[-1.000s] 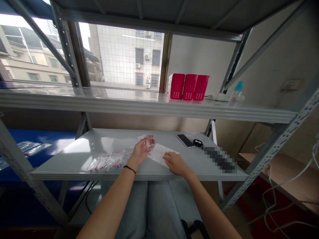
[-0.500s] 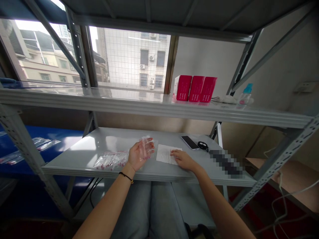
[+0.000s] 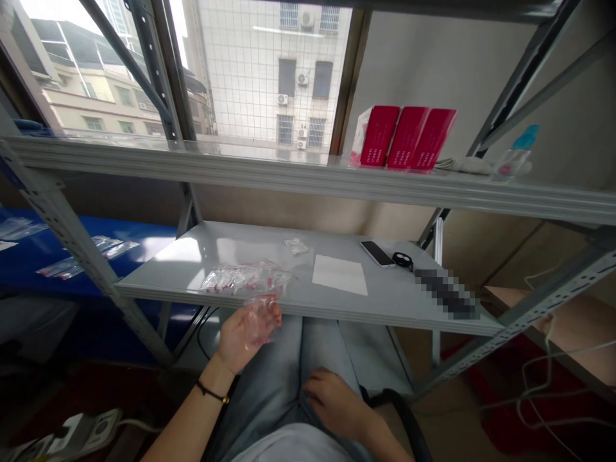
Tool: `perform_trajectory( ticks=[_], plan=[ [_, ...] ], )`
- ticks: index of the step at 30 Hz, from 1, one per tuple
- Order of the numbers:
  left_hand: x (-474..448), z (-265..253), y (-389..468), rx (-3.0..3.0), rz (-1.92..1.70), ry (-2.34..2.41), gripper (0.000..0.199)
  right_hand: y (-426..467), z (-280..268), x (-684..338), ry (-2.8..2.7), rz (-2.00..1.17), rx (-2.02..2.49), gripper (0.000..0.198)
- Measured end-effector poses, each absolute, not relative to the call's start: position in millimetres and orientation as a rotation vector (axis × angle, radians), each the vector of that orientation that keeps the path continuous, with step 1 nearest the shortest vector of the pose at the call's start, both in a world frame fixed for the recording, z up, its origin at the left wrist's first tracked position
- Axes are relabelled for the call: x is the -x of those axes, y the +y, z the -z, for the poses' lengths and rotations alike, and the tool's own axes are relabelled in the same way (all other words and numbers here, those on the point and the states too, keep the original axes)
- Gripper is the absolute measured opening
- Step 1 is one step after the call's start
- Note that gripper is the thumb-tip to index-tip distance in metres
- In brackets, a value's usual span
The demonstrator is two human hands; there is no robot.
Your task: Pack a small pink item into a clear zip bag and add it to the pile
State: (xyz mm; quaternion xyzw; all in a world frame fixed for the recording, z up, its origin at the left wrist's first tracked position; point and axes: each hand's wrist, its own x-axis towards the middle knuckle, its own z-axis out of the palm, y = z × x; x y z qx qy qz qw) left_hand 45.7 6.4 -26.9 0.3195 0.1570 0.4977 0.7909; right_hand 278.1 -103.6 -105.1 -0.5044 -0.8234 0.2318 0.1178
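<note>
left hand (image 3: 240,333) grasps a clear bag (image 3: 260,317) below the grey shelf (image 3: 269,298) by the window (image 3: 269,70); right hand (image 3: 334,404) lies loose, empty, on the lap.

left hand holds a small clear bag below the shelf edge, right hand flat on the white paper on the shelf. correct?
Not quite. The right hand is down on the lap, not on the white paper, which lies untouched on the shelf. The left hand does hold the small clear bag below the shelf edge. The head view shows it.
</note>
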Motion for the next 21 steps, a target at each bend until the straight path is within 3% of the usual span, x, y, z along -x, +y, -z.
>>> perform_trajectory(
  ticks=[5,12,21],
  plan=[
    [-23.6,73.6,-30.9,-0.732,-1.033,0.443,0.036,-97.3,127.2,-263.1,-2.494,-0.552,1.569,0.019],
    [-24.2,96.7,-24.5,-0.649,-1.053,0.570,0.035,-86.4,134.3,-246.0,-2.752,-0.316,1.586,0.022],
    [-46.3,119.4,-28.0,-0.546,-1.016,0.710,0.031,-87.9,149.1,-258.1,-2.621,-0.323,1.504,0.015]
  ],
)
